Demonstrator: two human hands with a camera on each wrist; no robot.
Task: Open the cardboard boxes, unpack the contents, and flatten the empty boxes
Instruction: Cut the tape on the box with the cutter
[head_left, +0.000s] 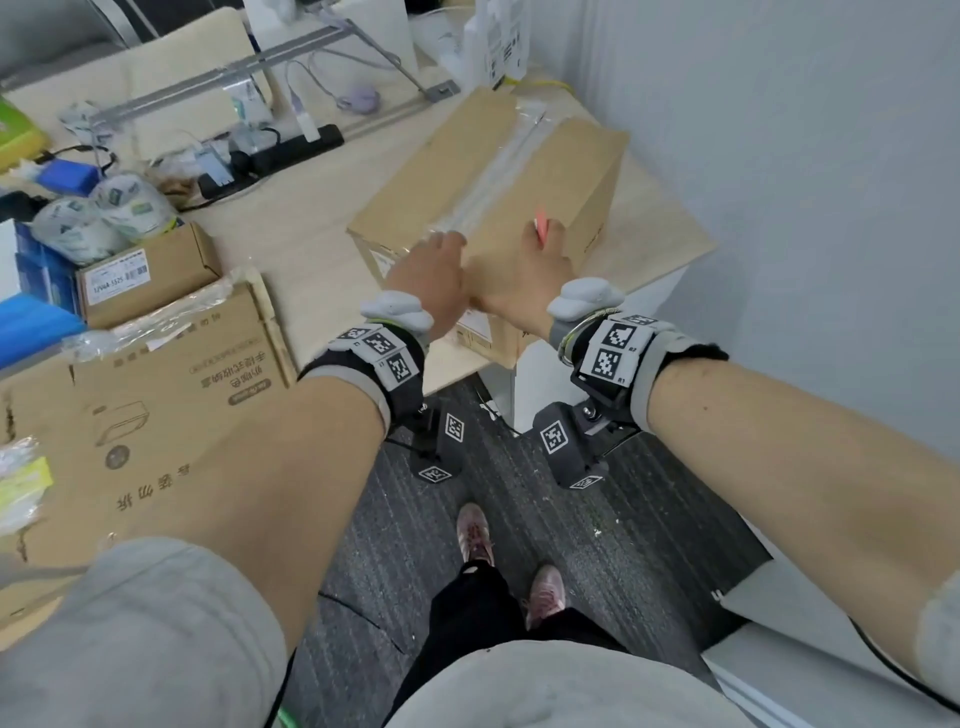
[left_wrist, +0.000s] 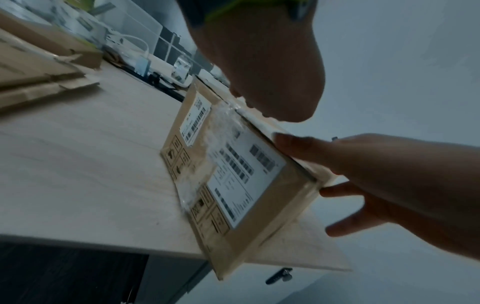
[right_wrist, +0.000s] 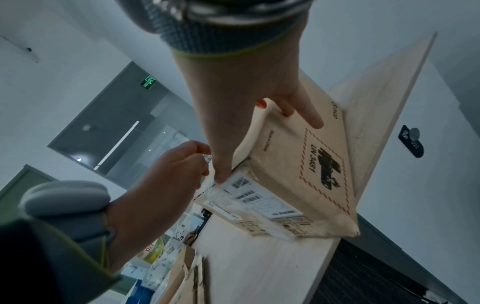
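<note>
At the desk corner, a still-taped cardboard box (head_left: 498, 176) waits unopened; the left hand (head_left: 431, 275) pinches its tape end, the right hand (head_left: 530, 275) grips a red cutter (head_left: 541, 227). Unpacking and flattening remain.

The box (head_left: 498, 171) is plain brown cardboard with a strip of clear glossy tape (head_left: 493, 182) along its top seam. Its end carries white labels (left_wrist: 241, 174) printed with black barcodes. One side shows a black mark inside a red dashed border (right_wrist: 324, 162). The desk (head_left: 311, 244) is pale wood grain. The floor (head_left: 623, 545) is dark grey, finely striped carpet.
</note>
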